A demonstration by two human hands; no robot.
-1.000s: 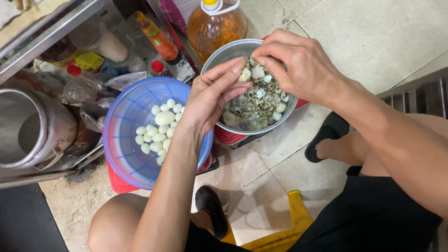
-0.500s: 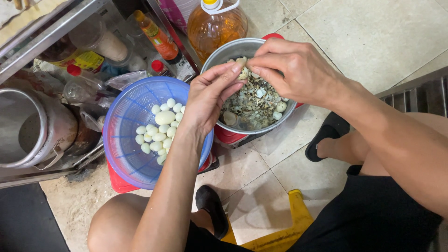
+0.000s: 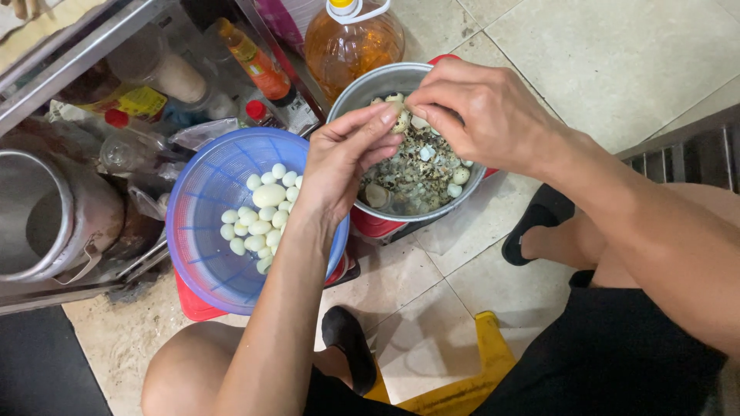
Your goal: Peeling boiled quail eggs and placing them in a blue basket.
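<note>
While both hands meet over the metal bowl [image 3: 370, 88], a small speckled egg [image 3: 401, 117] sits pinched between them, just above the bowl's far rim. Left hand [image 3: 343, 158]: fingers curled, thumb and fingertips closed lightly on the egg's near side, wrist bent up, forearm rising from below across the edge of the blue colander [image 3: 202, 231]. Right hand [image 3: 482, 115]: arched over the bowl from the right, fingertips drawn together on the egg's far side, knuckles up.

Judged handling: egg is light, small, likely wet and slippery; shell brittle, flesh inside soft and easy to dent. Best held by fingertip pads around the middle, gentle pressure only.

Beneath the hands, the bowl holds shell fragments and a few more eggs. Left of the left hand, peeled white eggs [image 3: 258, 216] lie in the colander. Beyond the right hand stands an oil jug [image 3: 351, 42]; further left, a sauce bottle [image 3: 254, 62] and a steel pot [image 3: 38, 223].
</note>
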